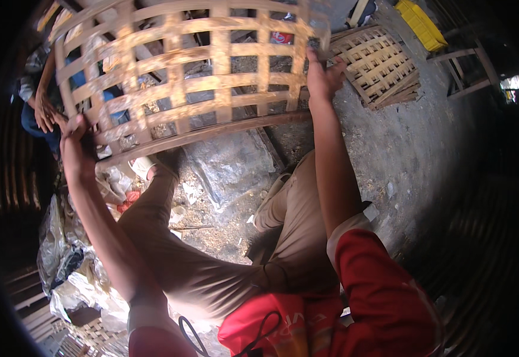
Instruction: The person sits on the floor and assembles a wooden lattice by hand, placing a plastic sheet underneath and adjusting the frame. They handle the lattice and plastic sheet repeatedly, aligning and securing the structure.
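A woven bamboo lattice panel (220,56) with a wooden edge strip is held up in front of me, tilted, its open squares showing the floor behind. My left hand (79,140) is closed round its lower left corner. At its right edge my right hand (326,76) grips the frame, thumb against the wood and some fingers apart. Beyond the panel's right side lies a stack of similar woven panels (378,62) on the floor.
Another person's hand (46,113) is close by my left hand. Clear plastic sheeting (229,163) lies between my feet among wood shavings. Crumpled plastic bags (86,279) pile up at my left. A yellow crate (421,25) and a wooden frame (468,71) stand at the far right.
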### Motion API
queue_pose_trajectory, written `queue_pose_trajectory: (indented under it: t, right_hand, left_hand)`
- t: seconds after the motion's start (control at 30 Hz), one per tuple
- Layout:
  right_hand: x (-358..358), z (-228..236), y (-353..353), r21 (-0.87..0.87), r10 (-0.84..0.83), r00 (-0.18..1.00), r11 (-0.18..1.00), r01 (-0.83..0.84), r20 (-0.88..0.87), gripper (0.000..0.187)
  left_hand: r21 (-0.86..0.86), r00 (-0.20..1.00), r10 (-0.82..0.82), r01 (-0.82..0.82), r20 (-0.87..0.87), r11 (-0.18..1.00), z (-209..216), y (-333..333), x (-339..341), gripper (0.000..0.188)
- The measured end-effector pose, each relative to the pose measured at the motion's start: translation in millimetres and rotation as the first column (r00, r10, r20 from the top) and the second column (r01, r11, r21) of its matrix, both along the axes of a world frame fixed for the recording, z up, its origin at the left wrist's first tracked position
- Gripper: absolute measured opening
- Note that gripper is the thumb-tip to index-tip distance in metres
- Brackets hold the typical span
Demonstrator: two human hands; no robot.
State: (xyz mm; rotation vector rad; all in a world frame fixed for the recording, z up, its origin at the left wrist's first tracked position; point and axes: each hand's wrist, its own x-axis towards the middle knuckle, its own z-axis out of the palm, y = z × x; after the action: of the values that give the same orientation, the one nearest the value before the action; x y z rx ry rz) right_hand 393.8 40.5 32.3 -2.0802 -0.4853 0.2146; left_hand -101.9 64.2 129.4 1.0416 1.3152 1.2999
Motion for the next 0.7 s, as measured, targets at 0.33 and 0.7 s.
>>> queue_pose_trajectory:
  t: [0.33,0.7]
  right_hand:
    - [-21,3,7,0.451,0.391,0.892,0.854,-0.259,-0.229,0.059]
    - [-17,5,10,0.398,0.270,0.906,0.908,-0.127,-0.325,0.053]
  left_hand:
    - [-0.036,0.997,0.072,-0.071,0.020,0.997,-9,-14,-27,0.018]
    - [-0.024,0.965,0.222,-0.227,-0.143,0.974,1,-18,-4,0.027]
